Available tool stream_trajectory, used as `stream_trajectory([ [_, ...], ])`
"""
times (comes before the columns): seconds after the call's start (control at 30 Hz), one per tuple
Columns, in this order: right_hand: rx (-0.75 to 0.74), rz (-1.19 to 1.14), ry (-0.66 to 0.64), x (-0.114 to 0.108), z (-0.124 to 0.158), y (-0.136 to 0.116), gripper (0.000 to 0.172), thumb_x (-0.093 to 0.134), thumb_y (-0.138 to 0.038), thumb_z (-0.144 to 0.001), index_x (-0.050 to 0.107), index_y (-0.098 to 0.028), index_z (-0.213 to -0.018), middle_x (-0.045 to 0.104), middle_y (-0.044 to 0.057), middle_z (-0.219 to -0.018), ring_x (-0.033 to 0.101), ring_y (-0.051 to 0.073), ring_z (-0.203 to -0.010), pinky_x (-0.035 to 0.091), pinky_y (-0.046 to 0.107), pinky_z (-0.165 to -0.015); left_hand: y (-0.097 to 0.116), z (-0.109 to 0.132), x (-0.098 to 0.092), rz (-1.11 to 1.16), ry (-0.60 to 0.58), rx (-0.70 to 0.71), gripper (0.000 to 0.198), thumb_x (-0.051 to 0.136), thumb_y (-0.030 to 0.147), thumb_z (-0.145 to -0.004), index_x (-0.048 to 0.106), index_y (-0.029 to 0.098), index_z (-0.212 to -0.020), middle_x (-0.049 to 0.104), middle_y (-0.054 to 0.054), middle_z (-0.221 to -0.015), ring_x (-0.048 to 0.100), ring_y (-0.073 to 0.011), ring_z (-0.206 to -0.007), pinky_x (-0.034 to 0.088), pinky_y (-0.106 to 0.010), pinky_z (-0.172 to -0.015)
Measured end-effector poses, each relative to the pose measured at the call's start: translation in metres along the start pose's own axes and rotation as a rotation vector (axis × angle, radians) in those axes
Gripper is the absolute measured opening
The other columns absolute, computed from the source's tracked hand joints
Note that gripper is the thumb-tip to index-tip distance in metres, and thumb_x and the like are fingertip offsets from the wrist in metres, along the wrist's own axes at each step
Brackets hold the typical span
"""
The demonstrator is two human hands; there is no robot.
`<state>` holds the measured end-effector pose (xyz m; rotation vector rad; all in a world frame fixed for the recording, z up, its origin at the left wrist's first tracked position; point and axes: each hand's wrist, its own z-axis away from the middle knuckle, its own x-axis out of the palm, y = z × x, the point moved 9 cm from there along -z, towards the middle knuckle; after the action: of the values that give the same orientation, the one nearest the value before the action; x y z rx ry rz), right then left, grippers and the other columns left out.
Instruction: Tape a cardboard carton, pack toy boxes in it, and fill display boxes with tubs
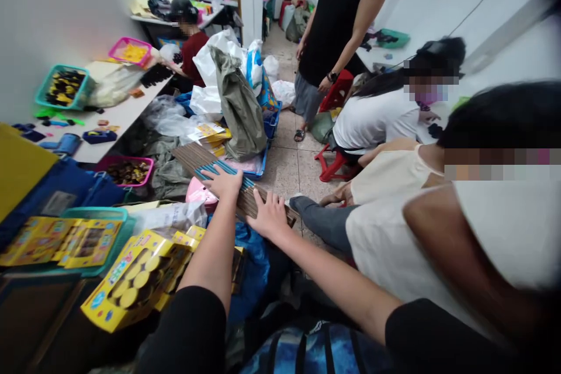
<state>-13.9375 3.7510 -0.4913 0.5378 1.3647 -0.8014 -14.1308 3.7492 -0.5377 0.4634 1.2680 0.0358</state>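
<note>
A: In the head view, what is being handled, and where is it

B: A flat, ribbed brown bundle with blue stripes (193, 158), mid-scene, under the left hand (225, 183) and the right hand (269, 216); its long axis slants from far left to near right

A: How do the hands stand

B: The left is palm down over the striped middle, fingers spread. The right lies toward the near right end, its thumb apart from its fingers. Both touch the upper face, but the underside is hidden, so I cannot tell whether either one clamps it

A: Which hand is nearer which end

B: The left is nearer the far left end, which juts out well past its fingers; the right is nearer the other end

A: And around it

B: A round pink plastic basin (202, 190) shows partly at its near left side, a tall grey-green fabric sack (239, 108) stands beyond it, and a yellow windowed cardboard box (131, 280) sits near left, beside the left forearm
</note>
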Motion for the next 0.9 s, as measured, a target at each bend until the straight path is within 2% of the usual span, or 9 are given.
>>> stream_trajectory([
  [0.4,0.020,-0.067,-0.043,-0.005,-0.009,-0.007,0.087,0.053,-0.063,-0.077,0.027,-0.019,-0.148,0.035,0.028,-0.138,0.037,0.042,-0.121,0.021,0.054,-0.101,0.007,-0.005,-0.009,0.000,-0.037,-0.010,0.100,0.051,0.070,-0.068,0.024,0.017,-0.148,0.009,-0.023,-0.153,0.022,-0.0508,-0.133,0.036,-0.057,-0.098],
  [0.6,0.029,-0.152,-0.117,0.002,-0.011,-0.005,0.089,0.052,-0.062,-0.080,0.020,-0.019,-0.150,0.026,0.027,-0.145,0.027,0.043,-0.132,0.015,0.058,-0.106,0.005,-0.014,-0.001,0.043,-0.112,-0.158,0.103,0.049,0.074,-0.065,0.024,0.020,-0.149,0.002,-0.019,-0.155,0.019,-0.0520,-0.133,0.030,-0.064,-0.098],
  [0.67,0.044,-0.192,-0.167,0.012,-0.013,-0.002,0.092,0.054,-0.063,-0.079,0.016,-0.021,-0.151,0.023,0.025,-0.148,0.024,0.042,-0.135,0.013,0.058,-0.108,0.005,-0.015,0.001,0.069,-0.100,-0.183,0.103,0.050,0.073,-0.064,0.025,0.019,-0.149,0.002,-0.020,-0.155,0.018,-0.0537,-0.132,0.027,-0.066,-0.098],
  [0.73,0.079,-0.239,-0.224,0.029,-0.015,0.003,0.081,0.052,-0.055,-0.084,0.017,-0.025,-0.150,0.021,0.022,-0.150,0.023,0.040,-0.137,0.012,0.057,-0.110,0.005,-0.013,0.000,0.095,-0.047,-0.181,0.102,0.049,0.073,-0.064,0.027,0.020,-0.148,0.004,-0.021,-0.154,0.020,-0.0546,-0.130,0.029,-0.066,-0.096],
  [0.83,0.121,-0.361,-0.254,0.058,-0.019,0.012,0.051,0.038,-0.032,-0.094,0.032,-0.035,-0.145,0.026,0.012,-0.150,0.027,0.034,-0.137,0.014,0.058,-0.110,0.001,-0.006,-0.002,0.084,0.009,-0.196,0.099,0.043,0.075,-0.067,0.027,0.022,-0.148,0.007,-0.019,-0.153,0.026,-0.0535,-0.127,0.034,-0.061,-0.093],
  [0.9,0.118,-0.428,-0.280,0.076,-0.023,0.023,0.044,0.035,-0.031,-0.095,0.045,-0.037,-0.138,0.037,0.009,-0.145,0.036,0.035,-0.132,0.025,0.061,-0.105,-0.003,-0.002,-0.001,0.047,0.014,-0.212,0.096,0.038,0.076,-0.070,0.024,0.023,-0.149,0.008,-0.017,-0.153,0.029,-0.0516,-0.127,0.036,-0.058,-0.093],
])
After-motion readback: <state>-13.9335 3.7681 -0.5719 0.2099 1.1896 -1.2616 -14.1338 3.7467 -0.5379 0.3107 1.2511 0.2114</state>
